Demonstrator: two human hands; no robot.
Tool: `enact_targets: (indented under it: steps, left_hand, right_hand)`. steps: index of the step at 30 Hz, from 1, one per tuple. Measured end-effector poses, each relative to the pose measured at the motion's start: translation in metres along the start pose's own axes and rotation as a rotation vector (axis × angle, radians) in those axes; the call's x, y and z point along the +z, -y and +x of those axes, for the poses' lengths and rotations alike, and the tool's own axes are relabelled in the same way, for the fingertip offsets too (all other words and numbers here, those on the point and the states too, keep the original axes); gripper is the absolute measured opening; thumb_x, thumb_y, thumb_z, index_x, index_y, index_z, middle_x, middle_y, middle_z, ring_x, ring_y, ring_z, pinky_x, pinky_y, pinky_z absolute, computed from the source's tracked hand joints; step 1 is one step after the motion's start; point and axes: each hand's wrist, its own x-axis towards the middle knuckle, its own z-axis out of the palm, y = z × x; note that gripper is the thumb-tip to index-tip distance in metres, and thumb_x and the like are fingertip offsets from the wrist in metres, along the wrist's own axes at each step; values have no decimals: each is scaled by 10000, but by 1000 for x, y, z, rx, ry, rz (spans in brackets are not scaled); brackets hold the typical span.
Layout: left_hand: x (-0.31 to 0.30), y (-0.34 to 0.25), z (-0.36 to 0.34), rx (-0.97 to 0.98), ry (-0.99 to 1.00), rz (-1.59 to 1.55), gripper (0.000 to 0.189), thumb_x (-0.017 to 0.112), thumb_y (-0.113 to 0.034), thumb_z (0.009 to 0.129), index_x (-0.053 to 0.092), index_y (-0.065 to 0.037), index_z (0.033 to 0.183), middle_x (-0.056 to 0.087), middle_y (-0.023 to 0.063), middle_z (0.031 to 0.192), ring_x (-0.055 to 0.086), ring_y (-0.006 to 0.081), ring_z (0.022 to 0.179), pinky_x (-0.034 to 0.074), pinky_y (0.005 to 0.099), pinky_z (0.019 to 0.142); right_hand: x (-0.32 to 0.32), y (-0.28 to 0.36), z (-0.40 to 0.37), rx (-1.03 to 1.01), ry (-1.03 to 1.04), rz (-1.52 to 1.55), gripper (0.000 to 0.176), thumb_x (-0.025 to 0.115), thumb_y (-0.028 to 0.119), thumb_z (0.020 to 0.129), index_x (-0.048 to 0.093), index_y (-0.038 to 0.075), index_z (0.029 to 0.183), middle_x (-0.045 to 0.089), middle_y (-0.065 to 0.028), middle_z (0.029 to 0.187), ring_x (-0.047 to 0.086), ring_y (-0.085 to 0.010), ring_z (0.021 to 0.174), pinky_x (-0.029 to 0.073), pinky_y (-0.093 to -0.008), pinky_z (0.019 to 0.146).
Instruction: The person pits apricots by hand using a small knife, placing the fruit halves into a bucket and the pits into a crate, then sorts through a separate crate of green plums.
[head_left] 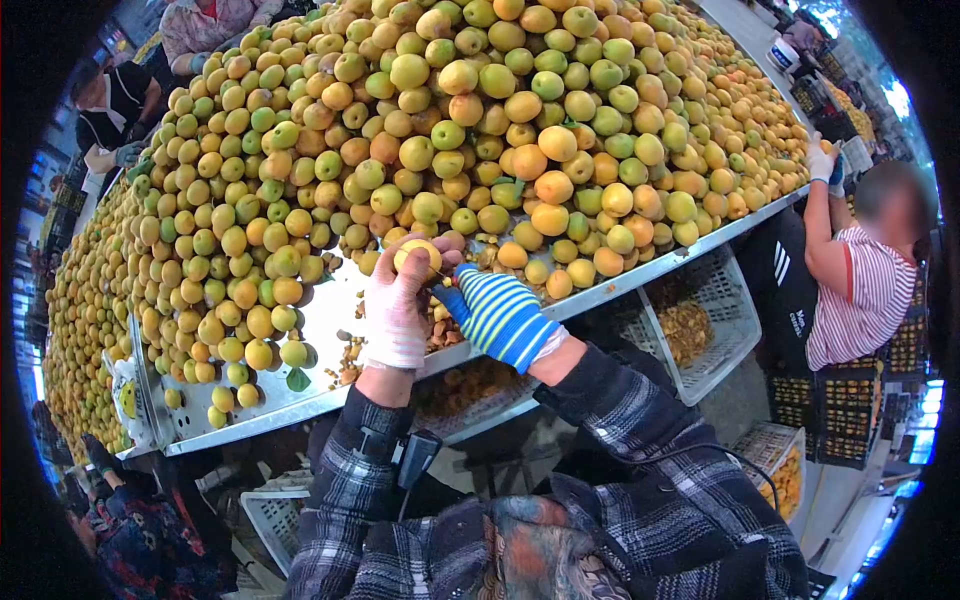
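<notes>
My left hand (pixel 398 310), in a pale pink-and-white striped glove with bare fingertips, is closed around a yellow apricot (pixel 416 258) just above the table's near edge. Close against the fruit is my right hand (pixel 508 312), in a blue, yellow and white striped glove. Its fingers are pinched together, and a tiny reddish-yellow bit shows at their tips; what they grip is too small to name. Below and between the hands lie brown apricot stones (pixel 440 325) along the edge. A large heap of yellow-green apricots (pixel 500 110) rises right behind both hands.
The metal table (pixel 330 320) has a raised rim along the front. White plastic crates (pixel 740 330) stand under it. A co-worker in a striped shirt (pixel 860 285) is at the right; other people are at the left. Black crates (pixel 845 420) are stacked at right.
</notes>
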Motion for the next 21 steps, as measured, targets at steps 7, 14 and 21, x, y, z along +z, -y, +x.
enact_targets:
  steps: [7, 14, 21]
  left_hand:
    - [4, -13, -4, 69, 71, 103, 354, 556, -98, 877, 446, 34, 1187, 619, 195, 1084, 641, 271, 961, 504, 326, 863]
    - [-6, 2, 1, 10, -6, -125, 402, 541, -119, 776, 456, 36, 1138, 587, 193, 1022, 619, 326, 955, 507, 409, 865]
    - [-14, -12, 7, 143, -126, -38, 382, 445, -7, 748, 440, 39, 1127, 584, 173, 1013, 614, 340, 932, 533, 394, 834]
  right_hand:
    - [28, -17, 0, -132, 24, 213, 334, 474, 322, 940, 589, 18, 1017, 628, -240, 800, 622, -379, 767, 485, -485, 668]
    - [4, -14, 0, -339, 32, 148, 237, 516, 226, 909, 597, 18, 990, 619, -199, 781, 610, -372, 710, 473, -459, 593]
    - [-40, -24, 6, -29, -161, 382, 431, 652, 445, 817, 631, 19, 873, 627, -197, 693, 633, -361, 664, 500, -419, 604]
